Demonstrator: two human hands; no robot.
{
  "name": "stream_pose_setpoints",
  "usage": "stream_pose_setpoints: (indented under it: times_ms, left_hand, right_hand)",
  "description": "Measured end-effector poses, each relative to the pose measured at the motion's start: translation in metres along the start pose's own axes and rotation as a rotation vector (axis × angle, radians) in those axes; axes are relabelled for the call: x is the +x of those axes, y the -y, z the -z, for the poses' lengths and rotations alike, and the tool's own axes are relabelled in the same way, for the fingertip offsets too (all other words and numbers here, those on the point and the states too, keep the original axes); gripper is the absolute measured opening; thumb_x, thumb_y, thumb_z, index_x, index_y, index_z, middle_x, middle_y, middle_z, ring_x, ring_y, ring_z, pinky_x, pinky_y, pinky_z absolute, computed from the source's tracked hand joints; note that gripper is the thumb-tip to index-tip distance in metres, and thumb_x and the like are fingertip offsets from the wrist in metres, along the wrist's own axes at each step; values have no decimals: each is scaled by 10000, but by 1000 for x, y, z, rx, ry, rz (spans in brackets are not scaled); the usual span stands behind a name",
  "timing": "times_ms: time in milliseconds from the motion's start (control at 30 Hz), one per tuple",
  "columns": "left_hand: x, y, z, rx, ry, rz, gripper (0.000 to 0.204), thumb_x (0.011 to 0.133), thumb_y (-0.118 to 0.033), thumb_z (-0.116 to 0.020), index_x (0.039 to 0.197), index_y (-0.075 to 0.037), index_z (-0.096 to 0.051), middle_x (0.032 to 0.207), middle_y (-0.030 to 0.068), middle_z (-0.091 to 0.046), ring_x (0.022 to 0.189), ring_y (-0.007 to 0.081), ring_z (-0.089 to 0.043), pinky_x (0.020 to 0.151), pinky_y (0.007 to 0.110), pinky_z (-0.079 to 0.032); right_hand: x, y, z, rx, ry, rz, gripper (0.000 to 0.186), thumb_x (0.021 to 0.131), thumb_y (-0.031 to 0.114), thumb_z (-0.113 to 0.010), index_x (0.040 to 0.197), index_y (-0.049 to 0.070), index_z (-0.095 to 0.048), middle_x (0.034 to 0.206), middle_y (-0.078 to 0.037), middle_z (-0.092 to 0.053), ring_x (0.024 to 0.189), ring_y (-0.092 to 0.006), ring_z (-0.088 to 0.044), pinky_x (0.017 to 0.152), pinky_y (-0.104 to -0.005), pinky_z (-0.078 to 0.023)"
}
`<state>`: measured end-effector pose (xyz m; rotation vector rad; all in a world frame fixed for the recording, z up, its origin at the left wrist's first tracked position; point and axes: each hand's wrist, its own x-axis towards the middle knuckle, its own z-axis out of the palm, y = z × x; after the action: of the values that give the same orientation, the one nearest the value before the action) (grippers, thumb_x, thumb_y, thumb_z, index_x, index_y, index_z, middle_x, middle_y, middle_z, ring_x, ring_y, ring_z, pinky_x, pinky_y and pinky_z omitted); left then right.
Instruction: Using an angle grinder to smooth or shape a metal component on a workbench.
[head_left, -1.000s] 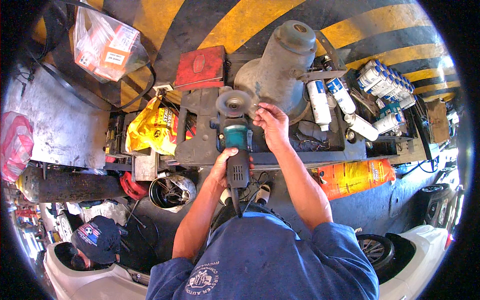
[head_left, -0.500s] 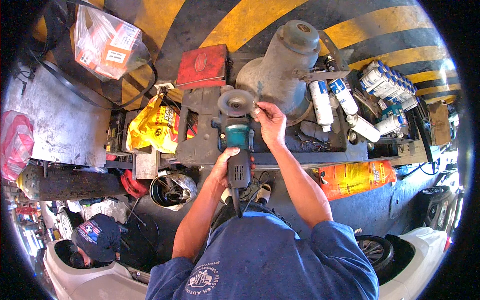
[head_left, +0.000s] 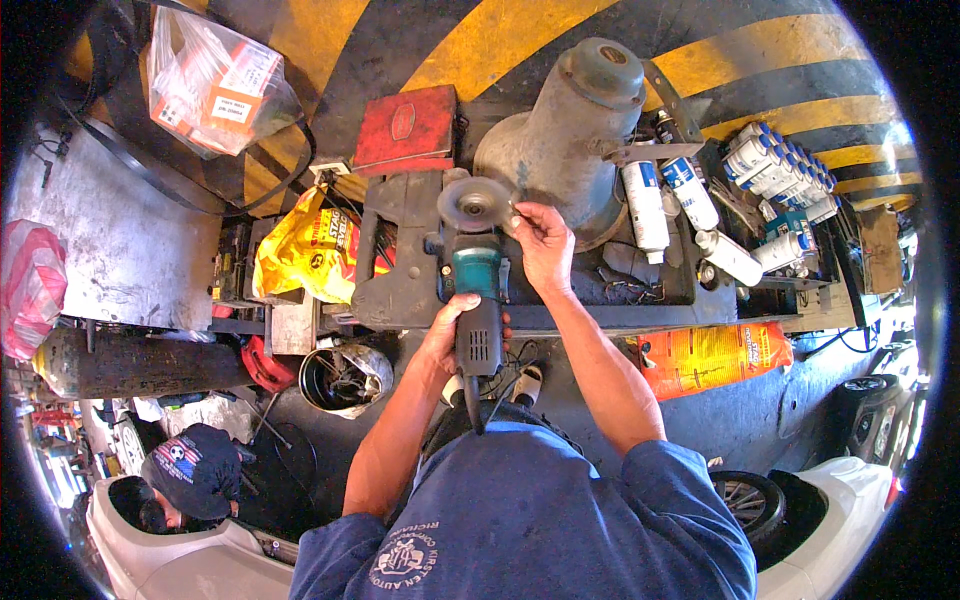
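Note:
A teal and black angle grinder (head_left: 477, 274) points away from me, its round disc (head_left: 472, 205) facing up above the dark workbench top (head_left: 400, 280). My left hand (head_left: 445, 328) is wrapped round the grinder's black body, thumb on top. Right of the disc, my right hand (head_left: 545, 248) is closed in a pinch beside its rim. A tiny item seems to sit at those fingertips, too small to name. From the grinder's rear end the cord (head_left: 474, 405) hangs toward me.
Behind stand a red metal case (head_left: 405, 130) and a large grey conical metal housing (head_left: 560, 140). Spray cans (head_left: 645, 215) lie to the right. A yellow bag (head_left: 308, 248) is at left, above a bucket (head_left: 345, 380). A person in a dark cap (head_left: 195, 470) is at lower left.
Hands and grinder keep almost the same pose. The whole view has shifted very slightly.

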<state>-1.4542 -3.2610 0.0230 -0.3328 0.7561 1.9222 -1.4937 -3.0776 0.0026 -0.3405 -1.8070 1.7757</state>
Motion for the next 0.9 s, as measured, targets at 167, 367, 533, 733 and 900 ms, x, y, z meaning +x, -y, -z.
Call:
stream_pose_setpoints:
  times_ms: [167, 367, 533, 733, 900]
  left_hand:
    - [0, 0, 0, 10, -12, 26, 438, 767, -363, -604, 1003, -3, -521, 870, 151, -627, 738, 284, -647, 656, 420, -554]
    - [1, 1, 1, 28, 3, 9, 449, 762, -373, -608, 1010, -9, -521, 880, 150, -628, 754, 287, -648, 664, 426, -552]
    - [1, 0, 3, 18, -7, 17, 455, 762, -377, -608, 1023, -15, -517, 893, 150, -627, 765, 287, -647, 667, 424, -552]
    - [1, 0, 2, 37, -17, 4, 488, 751, -386, -604, 1031, 4, -515, 889, 151, -625, 756, 284, -644, 666, 418, -555]
    - [1, 1, 3, 54, -34, -5, 521, 740, -384, -605, 1050, 22, -505, 883, 154, -620, 743, 283, -638, 670, 422, -555]
  right_hand:
    - [-1, 1, 0, -40, -24, 2, 158, 810, -12, -629, 965, 19, -617, 845, -27, -625, 717, -66, -563, 640, -225, -508]
    - [-3, 4, -1, -49, -26, 12, 154, 810, -12, -631, 960, 18, -619, 840, -25, -621, 711, -59, -556, 640, -206, -492]
    - [-4, 9, -1, -68, -14, 74, 152, 807, -2, -639, 956, 18, -621, 834, -20, -613, 706, -55, -550, 641, -200, -481]
    - [-7, 19, -2, -110, -22, 79, 149, 802, -2, -640, 949, 21, -632, 830, -9, -603, 695, -48, -534, 628, -191, -457]
    - [-8, 21, -3, -110, -28, 63, 154, 796, -2, -644, 947, 25, -639, 834, 2, -594, 692, -44, -525, 627, -185, -445]
